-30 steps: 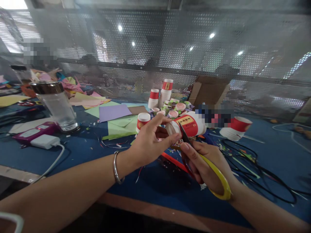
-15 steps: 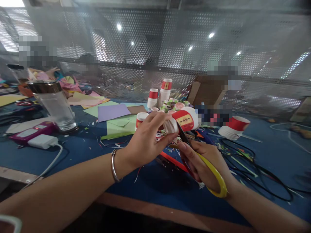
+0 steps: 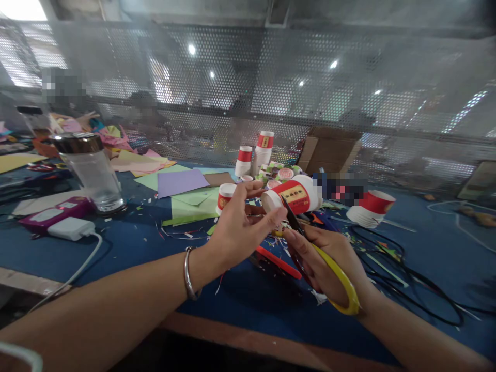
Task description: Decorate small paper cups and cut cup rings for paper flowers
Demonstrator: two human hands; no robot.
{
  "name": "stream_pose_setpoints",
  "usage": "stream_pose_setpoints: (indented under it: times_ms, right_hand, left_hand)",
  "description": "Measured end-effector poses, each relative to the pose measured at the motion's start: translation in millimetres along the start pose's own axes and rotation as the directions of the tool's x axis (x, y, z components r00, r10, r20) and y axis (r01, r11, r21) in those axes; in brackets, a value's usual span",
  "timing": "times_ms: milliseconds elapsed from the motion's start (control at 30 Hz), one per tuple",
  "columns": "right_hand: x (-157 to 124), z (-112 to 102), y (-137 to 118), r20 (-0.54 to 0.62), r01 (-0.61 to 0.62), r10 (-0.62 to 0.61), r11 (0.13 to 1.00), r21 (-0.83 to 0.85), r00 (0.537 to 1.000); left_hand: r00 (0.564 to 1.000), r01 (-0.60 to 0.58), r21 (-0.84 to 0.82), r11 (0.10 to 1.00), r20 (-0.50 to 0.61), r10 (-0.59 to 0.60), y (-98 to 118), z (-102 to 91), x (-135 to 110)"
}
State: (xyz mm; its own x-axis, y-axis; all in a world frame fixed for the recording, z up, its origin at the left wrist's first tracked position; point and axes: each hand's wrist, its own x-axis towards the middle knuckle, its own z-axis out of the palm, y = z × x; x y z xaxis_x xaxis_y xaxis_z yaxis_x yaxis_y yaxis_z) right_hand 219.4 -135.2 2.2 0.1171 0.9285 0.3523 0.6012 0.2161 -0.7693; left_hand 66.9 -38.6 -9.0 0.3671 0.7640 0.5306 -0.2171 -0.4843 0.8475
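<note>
My left hand [image 3: 242,222], with a bangle at the wrist, is curled around the near end of a red-and-white paper cup [image 3: 296,195] tilted on its side. Its thumb lies against the cup's lower edge, and the fingers' grip is partly hidden. White rims show at the cup's far right end, like a nested stack. In my right hand [image 3: 329,258] is a pair of scissors [image 3: 351,297] with a yellow-wrapped handle. Their dark blade points up and left across the cup's red band; whether it cuts in cannot be seen.
Upright paper cups [image 3: 263,147], small patterned tubs [image 3: 285,174] and coloured paper sheets [image 3: 182,183] stand or lie behind my hands. A glass jar [image 3: 93,175] and purple power strip [image 3: 58,214] are left. Scraps, a red-orange strip [image 3: 279,262] and black cables [image 3: 411,279] lie around.
My left fingers have shifted and spread a little on the cup's near end. The cup has turned slightly, showing less of its white end. The scissors stay almost in place.
</note>
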Motion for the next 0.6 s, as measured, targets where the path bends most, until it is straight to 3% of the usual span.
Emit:
stream_pose_setpoints:
  times_ms: [67, 133, 333, 600]
  right_hand:
    - [0.8, -0.5, -0.5, 0.035, -0.042, 0.041, 0.999, 0.027, 0.999]
    - [1.5, -0.8, 0.3, 0.062, -0.073, 0.07, 0.996, 0.045, 0.996]
    - [1.5, 0.9, 8.4, 0.07, -0.112, 0.109, 0.993, 0.044, 0.992]
    - [-5.4, 3.0, 5.9, 0.044, -0.108, 0.105, 0.993, 0.056, 0.993]
  left_hand:
    - [0.987, 0.16, -0.081, 0.984, -0.003, -0.16, 2.4, 1.5, 1.4]
    - [0.975, 0.223, -0.119, 0.967, 0.021, -0.222, 4.2, 1.1, 3.2]
    - [0.995, 0.089, -0.109, 0.99, 0.049, -0.084, -1.5, -0.6, 1.7]
    - [0.995, 0.03, -0.021, 0.999, 0.098, -0.028, 2.9, 1.1, -10.6]
